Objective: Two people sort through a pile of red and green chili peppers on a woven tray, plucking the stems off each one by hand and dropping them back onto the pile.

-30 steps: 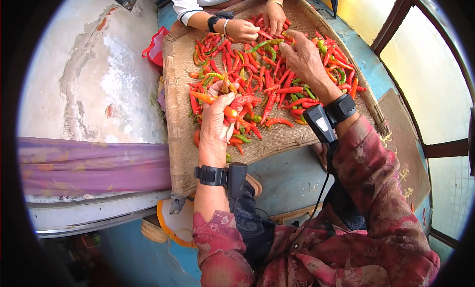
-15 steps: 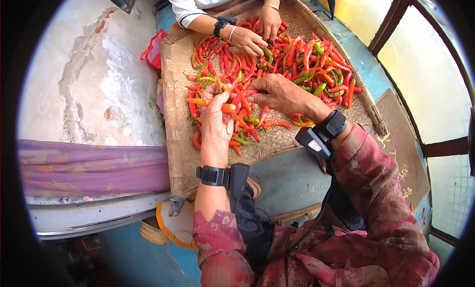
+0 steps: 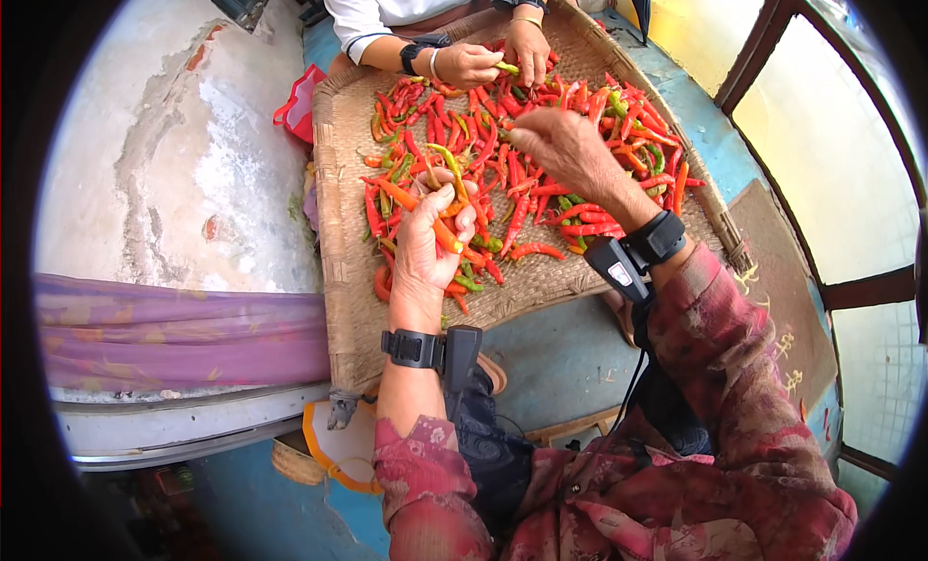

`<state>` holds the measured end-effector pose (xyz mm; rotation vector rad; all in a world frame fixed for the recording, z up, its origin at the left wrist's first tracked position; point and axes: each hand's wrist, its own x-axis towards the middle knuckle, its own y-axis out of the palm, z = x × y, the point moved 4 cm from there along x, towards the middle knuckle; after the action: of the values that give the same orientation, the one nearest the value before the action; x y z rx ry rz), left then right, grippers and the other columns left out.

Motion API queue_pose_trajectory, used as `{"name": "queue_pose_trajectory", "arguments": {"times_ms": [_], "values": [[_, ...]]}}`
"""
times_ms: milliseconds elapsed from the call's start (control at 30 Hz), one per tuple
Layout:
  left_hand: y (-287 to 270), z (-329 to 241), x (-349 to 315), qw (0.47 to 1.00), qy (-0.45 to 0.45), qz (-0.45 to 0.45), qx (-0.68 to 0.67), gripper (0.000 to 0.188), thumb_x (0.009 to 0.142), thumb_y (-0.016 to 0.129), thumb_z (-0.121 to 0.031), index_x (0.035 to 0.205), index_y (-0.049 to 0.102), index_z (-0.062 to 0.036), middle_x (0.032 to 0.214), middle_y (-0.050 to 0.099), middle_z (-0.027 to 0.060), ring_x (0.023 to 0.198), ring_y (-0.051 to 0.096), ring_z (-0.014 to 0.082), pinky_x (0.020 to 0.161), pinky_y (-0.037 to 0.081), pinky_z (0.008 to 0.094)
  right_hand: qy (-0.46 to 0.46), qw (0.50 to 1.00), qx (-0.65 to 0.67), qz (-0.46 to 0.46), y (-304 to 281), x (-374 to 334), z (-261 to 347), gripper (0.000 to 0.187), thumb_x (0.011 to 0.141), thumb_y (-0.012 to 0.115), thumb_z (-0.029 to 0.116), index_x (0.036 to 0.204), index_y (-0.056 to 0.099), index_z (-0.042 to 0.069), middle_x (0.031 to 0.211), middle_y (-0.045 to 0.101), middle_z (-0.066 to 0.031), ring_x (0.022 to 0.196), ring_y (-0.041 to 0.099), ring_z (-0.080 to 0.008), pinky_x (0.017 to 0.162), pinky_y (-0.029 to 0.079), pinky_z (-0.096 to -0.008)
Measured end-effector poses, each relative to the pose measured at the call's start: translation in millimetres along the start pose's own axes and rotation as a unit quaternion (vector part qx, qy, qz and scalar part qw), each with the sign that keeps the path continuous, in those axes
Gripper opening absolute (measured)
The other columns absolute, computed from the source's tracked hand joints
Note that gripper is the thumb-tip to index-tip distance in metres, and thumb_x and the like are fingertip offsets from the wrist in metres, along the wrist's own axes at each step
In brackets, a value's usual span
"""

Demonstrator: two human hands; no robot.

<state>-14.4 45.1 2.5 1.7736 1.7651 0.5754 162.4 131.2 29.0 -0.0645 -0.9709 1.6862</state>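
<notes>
My left hand (image 3: pixel 432 237) is closed around a few chili peppers above the near left of a woven tray (image 3: pixel 350 315). An orange chili (image 3: pixel 411 201) lies across its palm, and a yellow-green chili (image 3: pixel 449 165) sticks up past the fingers. To the right, my right hand (image 3: pixel 565 155) hangs over the pile of red chilies (image 3: pixel 522 213), its fingers curled together. Whatever may be between those fingertips is hidden. Red, orange and green chilies lie spread beneath both hands.
Across the tray, another person's hands (image 3: pixel 471 66) hold a green chili (image 3: pixel 507 68). A pale peeling wall (image 3: pixel 193 155) with purple cloth (image 3: pixel 184 334) stands at left, framed windows (image 3: pixel 822 126) at right. A red bag (image 3: pixel 302 105) sits beside the tray's left edge.
My right hand has moved up and away from my left hand. The chilies in my left hand have tilted, and a yellow-green one now points upward. The other person has lifted a green chili.
</notes>
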Motion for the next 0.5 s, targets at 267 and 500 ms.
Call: {"name": "queue_pose_trajectory", "arguments": {"times_ms": [267, 500], "values": [[15.6, 3.8, -4.0, 0.998, -0.027, 0.048, 0.014, 0.017, 0.083, 0.056, -0.012, 0.099, 0.050, -0.0109, 0.086, 0.060, 0.0124, 0.056, 0.051, 0.0126, 0.046, 0.040, 0.0224, 0.241, 0.800, 0.520, 0.175, 50.1, -18.2, 20.8, 0.031, 0.085, 0.059, 0.037, 0.080, 0.059, 0.007, 0.064, 0.055, 0.0011, 0.050, 0.044, -0.0066, 0.044, 0.035, -0.0225], [13.9, 4.6, -5.7, 0.998, -0.029, 0.047, 0.021, 0.018, 0.084, 0.057, -0.010, 0.101, 0.050, -0.0102, 0.086, 0.061, 0.0133, 0.057, 0.052, 0.0125, 0.047, 0.041, 0.0215, 0.339, 0.726, 0.598, -0.024, 23.2, -1.3, -9.5, 0.016, 0.084, 0.056, 0.021, 0.085, 0.056, 0.004, 0.065, 0.049, 0.0025, 0.052, 0.045, -0.0079, 0.044, 0.036, -0.0214]]}}
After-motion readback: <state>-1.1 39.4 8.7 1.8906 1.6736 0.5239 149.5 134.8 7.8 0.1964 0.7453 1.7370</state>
